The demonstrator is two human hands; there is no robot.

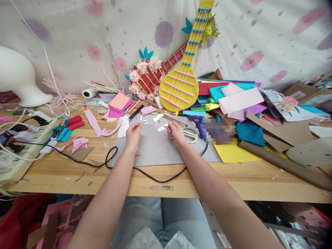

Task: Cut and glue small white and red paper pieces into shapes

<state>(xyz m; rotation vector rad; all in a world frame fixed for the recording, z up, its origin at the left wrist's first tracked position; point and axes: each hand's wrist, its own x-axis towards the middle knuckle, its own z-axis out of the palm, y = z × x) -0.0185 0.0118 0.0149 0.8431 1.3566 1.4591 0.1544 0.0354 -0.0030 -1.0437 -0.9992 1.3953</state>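
My left hand (133, 135) is pinched closed above the left part of the grey cutting mat (155, 152); anything between its fingertips is too small to make out. Facing it, my right hand (176, 133) has its fingers curled together, and what they may hold is hidden. Tiny white strips (145, 121) lie on the mat just beyond my left fingertips. A white paper piece (162, 128) rests close to the right fingers. Beside my right hand are scissors (191, 135) with pale handles. A blue glue gun (199, 125) sits farther right, and its black cord crosses the table front.
At the back lean a yellow toy lute (178, 88) and a red one (147, 79) with paper flowers. Coloured sheets (241, 100) pile up on the right, near a brown tube (280, 162). On the left stand a power strip (36, 148) and pink scraps (80, 143).
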